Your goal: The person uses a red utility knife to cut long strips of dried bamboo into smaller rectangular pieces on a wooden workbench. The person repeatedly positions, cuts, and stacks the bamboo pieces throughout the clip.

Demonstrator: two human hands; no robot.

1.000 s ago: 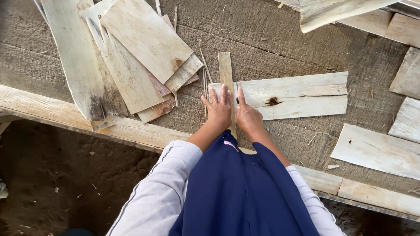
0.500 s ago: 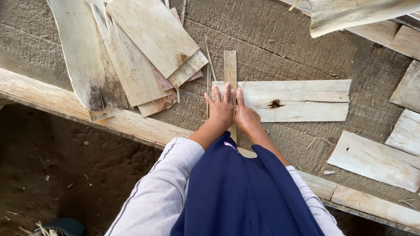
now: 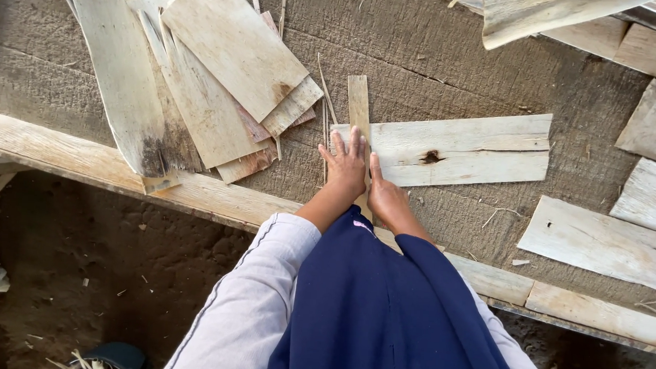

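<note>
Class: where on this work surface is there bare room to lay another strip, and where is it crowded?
Bare patches: above the long knotted board, and between it and the lower right board. Crowded: the veneer pile left of both hands.

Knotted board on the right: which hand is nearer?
Right. The right hand lies at the left end of the knotted board; the left hand rests one strip further left, on the narrow upright strip.

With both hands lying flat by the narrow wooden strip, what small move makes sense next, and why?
Probably close the fingers on the narrow pale wooden strip and lift it. The left hand lies flat with open fingers on the strip's near part, the right hand flat beside it at the end of the wide pale board with a dark knot. Neither hand grips anything yet.
</note>
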